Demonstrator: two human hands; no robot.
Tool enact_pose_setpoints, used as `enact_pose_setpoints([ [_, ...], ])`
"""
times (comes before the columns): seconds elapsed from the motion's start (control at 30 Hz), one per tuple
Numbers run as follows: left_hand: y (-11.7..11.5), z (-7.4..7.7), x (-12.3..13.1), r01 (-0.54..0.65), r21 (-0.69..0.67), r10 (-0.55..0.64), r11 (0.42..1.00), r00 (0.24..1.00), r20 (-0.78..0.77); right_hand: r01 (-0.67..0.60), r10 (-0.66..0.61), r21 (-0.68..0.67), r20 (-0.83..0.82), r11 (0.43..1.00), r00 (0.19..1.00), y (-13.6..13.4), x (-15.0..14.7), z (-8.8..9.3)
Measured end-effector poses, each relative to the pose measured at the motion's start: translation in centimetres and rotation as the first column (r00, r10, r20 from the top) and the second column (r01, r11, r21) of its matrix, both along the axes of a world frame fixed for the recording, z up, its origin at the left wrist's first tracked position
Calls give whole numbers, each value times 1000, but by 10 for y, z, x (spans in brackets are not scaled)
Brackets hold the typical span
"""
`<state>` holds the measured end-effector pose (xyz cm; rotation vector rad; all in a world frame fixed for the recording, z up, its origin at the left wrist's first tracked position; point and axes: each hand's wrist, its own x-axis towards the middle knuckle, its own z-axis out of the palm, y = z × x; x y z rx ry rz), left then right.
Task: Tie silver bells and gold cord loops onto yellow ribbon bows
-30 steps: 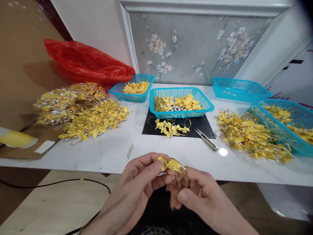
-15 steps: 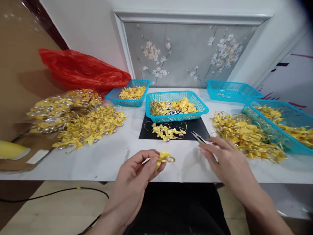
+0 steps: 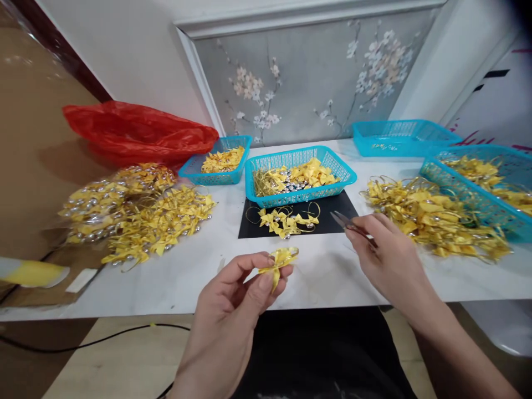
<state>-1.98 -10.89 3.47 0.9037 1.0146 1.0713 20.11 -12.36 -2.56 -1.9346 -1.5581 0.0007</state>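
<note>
Between the thumb and fingers of my left hand (image 3: 236, 310) is a yellow ribbon bow (image 3: 277, 263) with a gold cord, held above the table's front part. My right hand (image 3: 388, 260) grips a pair of small thread snips (image 3: 353, 226), whose pointed blades reach toward the upper left over a black mat (image 3: 332, 221). On that mat lie several yellow bows (image 3: 286, 223) with silvery beads and gold cords. A blue basket (image 3: 301, 194) behind them holds more bows, beads and cords.
On the left, a heap of beaded bows (image 3: 160, 221) lies by a red plastic bag (image 3: 141, 133). Another heap (image 3: 436, 216) sits on the right against a blue basket (image 3: 490, 197). Two more blue baskets stand at the back. A yellow roll (image 3: 33, 272) lies far left.
My right hand has taken hold of the snips and lifted them from the table. The bow in my left hand has turned and risen slightly. The camera view has tilted.
</note>
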Motion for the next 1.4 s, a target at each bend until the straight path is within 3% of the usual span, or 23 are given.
enact_pose_setpoints([
  [0.03,0,0,0,6,-2,-5,1000,1000,3,-72,84,93,-134,993,987,-11,-8,6],
  [0.1,-1,0,0,28,-5,-28,1000,999,19,-244,270,118,-369,963,889,-30,-27,19],
  [0.17,-2,0,-1,55,-2,-55,998,998,34,-421,435,136,-450,897,780,-44,-45,28],
  [0.27,-5,1,-2,70,15,-70,997,997,43,-505,527,187,-479,843,702,-49,-64,33],
  [0.63,-7,-8,-6,10,115,-12,993,1000,13,-440,475,179,-368,880,800,-39,-77,25],
  [1.03,-10,-9,-7,-36,121,45,992,996,-73,-445,490,206,-345,872,801,-39,-79,24],
  [1.17,-10,-11,-8,-20,125,29,992,997,-75,-432,472,196,-447,880,760,-38,-80,23],
  [1.4,-10,-10,-7,-16,116,21,993,999,-47,-449,439,174,-671,876,598,-34,-80,21],
])
